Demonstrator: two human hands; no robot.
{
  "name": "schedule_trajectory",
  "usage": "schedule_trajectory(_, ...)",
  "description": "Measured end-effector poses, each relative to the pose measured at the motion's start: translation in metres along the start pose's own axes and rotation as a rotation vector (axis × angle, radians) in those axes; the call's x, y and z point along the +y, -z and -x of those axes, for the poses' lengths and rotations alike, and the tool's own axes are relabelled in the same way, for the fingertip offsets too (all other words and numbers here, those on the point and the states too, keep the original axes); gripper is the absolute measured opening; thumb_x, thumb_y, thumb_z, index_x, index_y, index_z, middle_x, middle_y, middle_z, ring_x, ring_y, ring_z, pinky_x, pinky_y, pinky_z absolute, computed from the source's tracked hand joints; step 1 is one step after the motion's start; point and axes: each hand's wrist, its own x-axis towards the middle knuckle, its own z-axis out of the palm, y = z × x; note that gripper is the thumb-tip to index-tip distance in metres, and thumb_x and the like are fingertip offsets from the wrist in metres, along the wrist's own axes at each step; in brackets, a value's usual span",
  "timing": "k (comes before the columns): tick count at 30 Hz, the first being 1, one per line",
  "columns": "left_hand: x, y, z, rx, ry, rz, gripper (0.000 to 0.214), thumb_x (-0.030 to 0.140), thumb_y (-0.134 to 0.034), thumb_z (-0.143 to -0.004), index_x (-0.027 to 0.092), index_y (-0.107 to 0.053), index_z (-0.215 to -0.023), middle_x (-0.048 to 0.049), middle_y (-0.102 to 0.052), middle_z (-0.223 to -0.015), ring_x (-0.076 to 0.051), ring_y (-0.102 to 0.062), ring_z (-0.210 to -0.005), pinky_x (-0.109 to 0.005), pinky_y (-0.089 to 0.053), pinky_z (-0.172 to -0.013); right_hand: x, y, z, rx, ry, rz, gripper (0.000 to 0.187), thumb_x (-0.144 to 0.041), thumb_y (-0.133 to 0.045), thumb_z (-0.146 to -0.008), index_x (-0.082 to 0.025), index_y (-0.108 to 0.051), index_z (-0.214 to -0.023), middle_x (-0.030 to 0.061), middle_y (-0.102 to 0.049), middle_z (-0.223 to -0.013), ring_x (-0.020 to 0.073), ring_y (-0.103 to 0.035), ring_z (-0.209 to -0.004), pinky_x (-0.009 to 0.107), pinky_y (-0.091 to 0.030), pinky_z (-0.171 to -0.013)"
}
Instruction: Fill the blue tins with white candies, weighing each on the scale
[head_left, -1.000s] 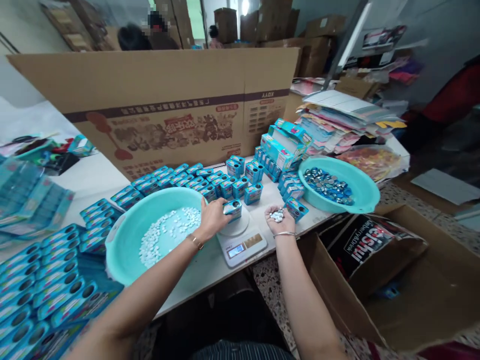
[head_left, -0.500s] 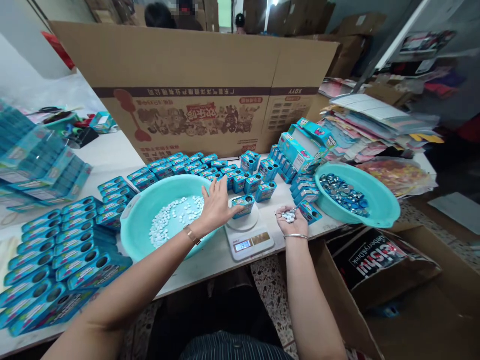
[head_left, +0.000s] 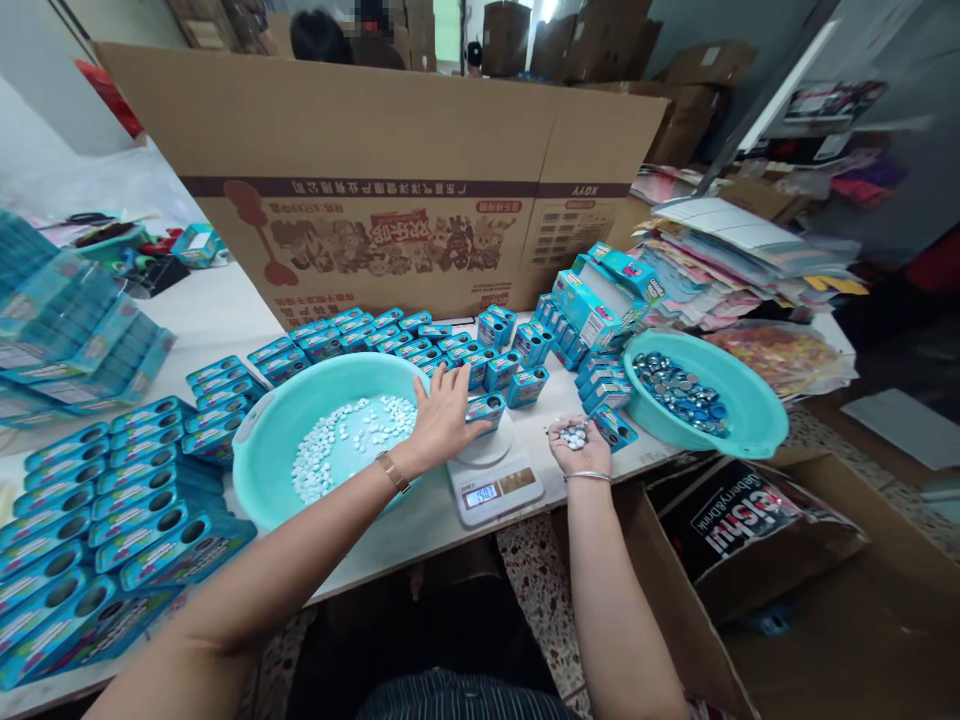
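Observation:
My left hand (head_left: 442, 415) is at the left side of a small blue box (head_left: 486, 409) standing on the pan of a white digital scale (head_left: 500, 496). Its thumb reaches across the box's near face; the other fingers are stretched out and apart, with no closed grip showing. Palm up and cupped, my right hand (head_left: 577, 452) holds a small heap of white candies (head_left: 574, 436) to the right of the scale. More white candies (head_left: 313, 462) lie in a turquoise basin (head_left: 259, 490) under and beyond my left forearm.
Rows of blue boxes (head_left: 146, 500) fill the table's left and back. A second turquoise basin (head_left: 750, 440) holds shiny metallic caps (head_left: 679, 390). A tall carton panel (head_left: 375, 130) stands behind. Below the right edge sits an open carton (head_left: 832, 610) with a black bag (head_left: 750, 520).
My left hand's fingers have come down and closer to the box on the scale. My right hand stays by the scale, still cupping candies. The view has shifted slightly.

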Motion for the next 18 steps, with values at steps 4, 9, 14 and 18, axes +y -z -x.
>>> schedule_trajectory(4,0.002,-0.005,-0.002,-0.021,-0.010,-0.017,0.079,0.045,-0.062,-0.078,0.018,-0.024,-0.142,-0.0181,-0.043,-0.138,-0.037,-0.024,-0.137,-0.069,-0.014,-0.106,0.000,-0.003,0.002,0.096,-0.027,-0.089,0.027,-0.014,-0.031,-0.089,-0.019,-0.043,-0.065,-0.0064,-0.045,-0.051,0.0069,-0.046,-0.041,0.019,-0.043,-0.044)
schedule_trajectory(9,0.001,-0.012,-0.005,-0.040,-0.005,-0.040,0.078,0.043,-0.064,-0.076,0.019,-0.027,-0.141,-0.0176,-0.044,-0.137,-0.037,-0.027,-0.136,-0.068,-0.014,-0.106,0.001,-0.004,0.006,0.087,-0.041,-0.098,0.029,-0.014,-0.030,-0.089,-0.019,-0.043,-0.064,-0.0059,-0.045,-0.051,0.0064,-0.047,-0.042,0.019,-0.044,-0.046)
schedule_trajectory(14,-0.001,-0.017,-0.006,-0.062,0.001,-0.057,0.072,0.041,-0.065,-0.076,0.019,-0.033,-0.138,-0.0171,-0.047,-0.134,-0.038,-0.031,-0.134,-0.069,-0.014,-0.106,0.006,-0.007,0.008,0.074,-0.044,-0.046,0.027,-0.015,-0.034,-0.090,-0.019,-0.042,-0.064,-0.0070,-0.043,-0.051,0.0063,-0.044,-0.041,0.018,-0.043,-0.045)
schedule_trajectory(18,0.000,-0.020,-0.008,-0.036,0.006,-0.033,0.066,0.044,-0.064,-0.077,0.019,-0.039,-0.134,-0.0154,-0.052,-0.129,-0.035,-0.038,-0.130,-0.065,-0.016,-0.107,0.013,-0.036,0.008,-0.011,-0.109,-0.019,0.031,-0.026,-0.031,-0.095,-0.019,-0.040,-0.066,-0.0082,-0.039,-0.048,0.0057,-0.039,-0.038,0.017,-0.038,-0.041)
